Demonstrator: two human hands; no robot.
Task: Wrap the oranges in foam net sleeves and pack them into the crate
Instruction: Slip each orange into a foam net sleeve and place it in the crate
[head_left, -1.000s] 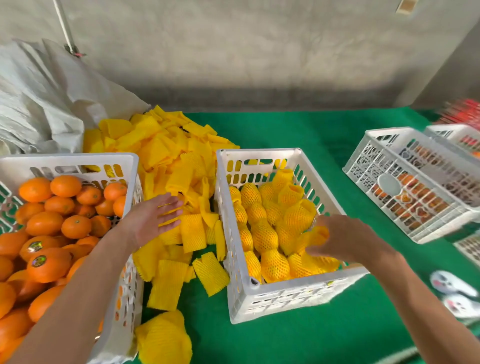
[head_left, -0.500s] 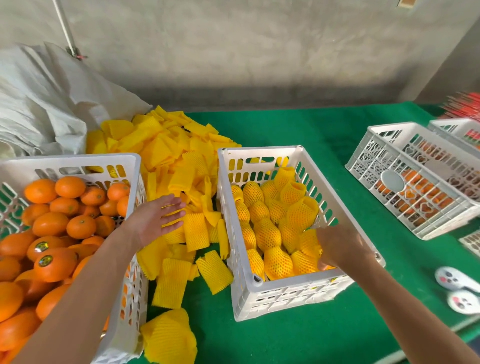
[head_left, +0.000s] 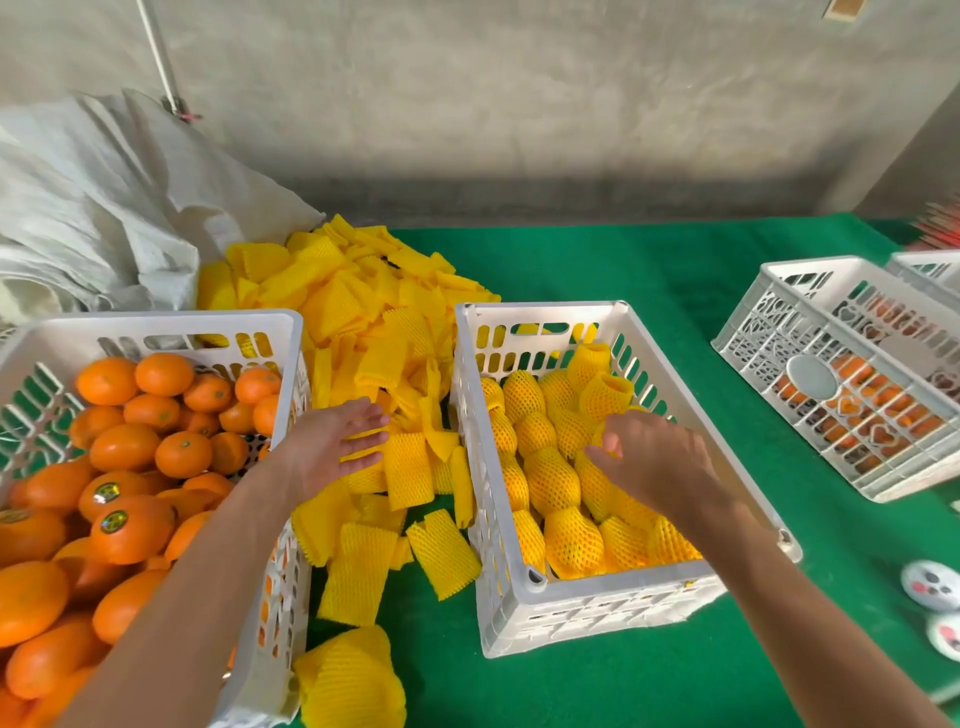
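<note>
The wrapped oranges (head_left: 551, 480) lie inside the centre crate (head_left: 524, 577); the right hand (head_left: 649, 460) hovers over them, fingers loosely curled, holding nothing. The left hand (head_left: 332, 441) rests flat, fingers straight and together, on the foam net sleeves (head_left: 374, 332) between that crate and the left crate (head_left: 280, 519) of bare oranges (head_left: 124, 447); all stand on the green table (head_left: 597, 260).

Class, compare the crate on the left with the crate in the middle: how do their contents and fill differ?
The left crate holds bare oranges, some with stickers; the middle crate holds oranges wrapped in yellow foam net sleeves. The left crate is heaped to its rim; in the middle crate the fruit lies well below the rim. Both are white slotted plastic crates on green cloth.
</note>
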